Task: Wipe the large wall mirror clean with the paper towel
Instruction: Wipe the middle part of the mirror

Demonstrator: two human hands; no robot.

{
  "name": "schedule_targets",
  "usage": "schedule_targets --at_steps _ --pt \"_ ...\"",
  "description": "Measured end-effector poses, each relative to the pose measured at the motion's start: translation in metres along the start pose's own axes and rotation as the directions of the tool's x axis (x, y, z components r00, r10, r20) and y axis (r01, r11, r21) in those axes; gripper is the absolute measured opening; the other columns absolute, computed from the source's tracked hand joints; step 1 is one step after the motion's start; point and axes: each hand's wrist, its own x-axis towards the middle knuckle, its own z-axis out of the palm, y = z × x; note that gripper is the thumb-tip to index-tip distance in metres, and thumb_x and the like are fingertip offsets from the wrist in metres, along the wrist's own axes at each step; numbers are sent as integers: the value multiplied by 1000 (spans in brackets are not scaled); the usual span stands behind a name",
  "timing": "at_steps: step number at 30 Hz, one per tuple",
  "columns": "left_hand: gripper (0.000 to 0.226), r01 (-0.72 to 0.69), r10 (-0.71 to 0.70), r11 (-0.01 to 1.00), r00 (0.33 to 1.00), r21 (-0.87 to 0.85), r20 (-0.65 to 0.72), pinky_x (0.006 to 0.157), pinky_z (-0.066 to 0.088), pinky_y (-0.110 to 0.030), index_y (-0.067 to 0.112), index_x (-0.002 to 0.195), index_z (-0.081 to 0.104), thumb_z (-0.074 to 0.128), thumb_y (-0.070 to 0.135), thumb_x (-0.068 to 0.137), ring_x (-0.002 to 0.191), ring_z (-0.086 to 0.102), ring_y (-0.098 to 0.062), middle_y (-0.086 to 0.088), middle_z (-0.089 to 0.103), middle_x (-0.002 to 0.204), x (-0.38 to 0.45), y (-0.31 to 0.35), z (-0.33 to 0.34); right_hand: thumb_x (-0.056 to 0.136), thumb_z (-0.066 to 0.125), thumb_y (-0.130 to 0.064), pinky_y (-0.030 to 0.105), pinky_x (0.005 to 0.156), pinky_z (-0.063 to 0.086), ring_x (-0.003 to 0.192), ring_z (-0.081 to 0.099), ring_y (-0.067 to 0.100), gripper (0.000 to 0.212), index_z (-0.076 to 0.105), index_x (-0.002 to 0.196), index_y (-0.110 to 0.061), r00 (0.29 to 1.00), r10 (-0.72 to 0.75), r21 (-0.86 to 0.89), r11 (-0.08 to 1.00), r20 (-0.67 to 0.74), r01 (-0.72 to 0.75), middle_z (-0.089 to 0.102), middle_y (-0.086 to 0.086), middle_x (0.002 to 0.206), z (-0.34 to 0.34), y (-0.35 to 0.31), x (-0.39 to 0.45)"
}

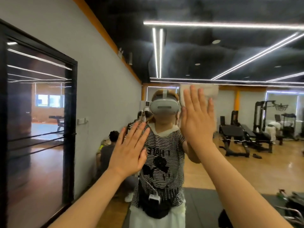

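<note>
Not much readable here. The only lettering sits on the striped shirt (pixel 162 163) of the person reflected in the mirror (pixel 230 129): a line of dark block letters across the chest, just above a dark skull-like print. It comes out reversed and smeared (mirror image, plus blur), so no word can be made out. Nothing else carries legible text, numbers or logos.

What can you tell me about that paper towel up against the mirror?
The paper towel is a white, soft-looking wad, folded into a rough rectangle with a faintly textured surface. The right hand presses it flat against the mirror with straight, spread fingers that cover its lower part. It sits high on the glass, higher than the bare left hand.
</note>
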Motion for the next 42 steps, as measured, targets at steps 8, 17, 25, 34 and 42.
schedule_targets --at_steps 8,17,25,34,42 --pt "69 5 -5 1000 1000 20 7 118 8 -48 11 150 18 37 33 87 150 -1 -20 -11 18 157 -2 2 4 100 16 -33 43 118 -7 149 1 22 58 10 155 -16 951 310 84 947 0 -309 6 6 163 -18 33 -3" --pt "67 -1 1 1000 1000 8 -10 119 9 -48 10 150 22 37 32 88 150 1 -20 -10 19 158 -3 1 6 100 17 -32 47 118 -10 148 -7 24 59 -7 151 -16 989 145 91 985 32 -148 -4 8 161 10 -73 4" --pt "66 -12 12 1000 1000 -5 -25 119 7 -46 9 148 26 37 32 87 150 0 -18 -11 23 156 -1 1 0 99 26 -32 46 117 5 145 6 19 56 13 151 -16 982 -188 2 982 4 188 9 5 157 10 -33 4" --pt "67 9 -9 1000 1000 9 18 118 10 -47 11 149 24 36 33 87 150 -3 -17 -9 20 157 -1 1 1 101 11 -38 31 115 -14 146 -6 13 58 8 155 -18 991 104 -61 993 88 -99 1 0 161 -25 52 -2" --pt "68 4 -4 1000 1000 17 8 119 7 -46 10 148 26 39 32 85 148 11 -24 -10 20 157 -3 3 2 102 18 -35 46 115 -12 149 -8 25 59 -2 156 -17 907 419 80 904 34 -420 -6 6 163 -8 -14 5"
